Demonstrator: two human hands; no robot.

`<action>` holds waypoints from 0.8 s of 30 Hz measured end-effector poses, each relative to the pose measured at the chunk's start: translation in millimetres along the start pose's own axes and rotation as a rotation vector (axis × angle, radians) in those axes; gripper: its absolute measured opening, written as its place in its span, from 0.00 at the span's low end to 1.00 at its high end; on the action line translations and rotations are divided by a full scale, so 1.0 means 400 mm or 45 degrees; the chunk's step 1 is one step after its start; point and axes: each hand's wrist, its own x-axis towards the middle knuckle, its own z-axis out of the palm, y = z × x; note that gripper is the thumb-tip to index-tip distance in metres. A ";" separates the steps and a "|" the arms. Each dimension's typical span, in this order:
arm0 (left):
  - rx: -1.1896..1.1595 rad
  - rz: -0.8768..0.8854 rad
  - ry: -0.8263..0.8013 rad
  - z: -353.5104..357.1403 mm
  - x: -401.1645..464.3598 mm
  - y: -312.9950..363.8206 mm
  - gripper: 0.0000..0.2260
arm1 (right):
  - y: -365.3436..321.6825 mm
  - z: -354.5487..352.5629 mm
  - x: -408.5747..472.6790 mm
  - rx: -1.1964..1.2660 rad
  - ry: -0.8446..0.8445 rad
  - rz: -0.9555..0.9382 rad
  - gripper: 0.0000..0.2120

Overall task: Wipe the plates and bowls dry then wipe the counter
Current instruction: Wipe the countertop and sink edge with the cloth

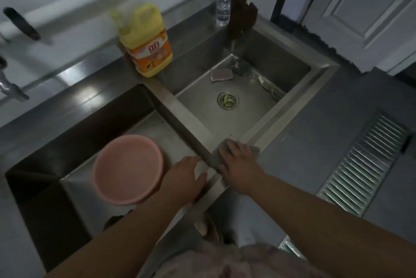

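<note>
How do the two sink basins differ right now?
The left basin holds a pink bowl; the right basin holds a small sponge and scraps by its drain. The left basin lies mostly in shadow, the right one is more evenly lit. Both are steel and square-cornered, parted by one divider.

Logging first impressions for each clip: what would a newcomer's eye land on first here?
Probably the yellow detergent jug on the steel ledge behind the two basins, and the pink bowl in the left basin. Next, the right hand pressing a grey cloth on the sink's front rim, the left hand resting beside it.
</note>
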 end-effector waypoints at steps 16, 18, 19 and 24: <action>0.012 -0.231 -0.003 0.014 0.025 -0.116 0.21 | 0.060 -0.028 0.119 -0.106 0.208 -0.177 0.19; 0.002 -0.282 0.048 0.013 0.002 -0.118 0.20 | 0.054 -0.056 0.134 -0.122 0.143 -0.222 0.18; -0.011 -0.313 0.074 0.011 -0.012 -0.117 0.20 | 0.049 -0.068 0.137 -0.122 0.100 -0.235 0.16; -0.058 -0.488 0.211 -0.007 -0.103 -0.094 0.23 | -0.003 -0.116 0.117 0.006 0.085 -0.475 0.10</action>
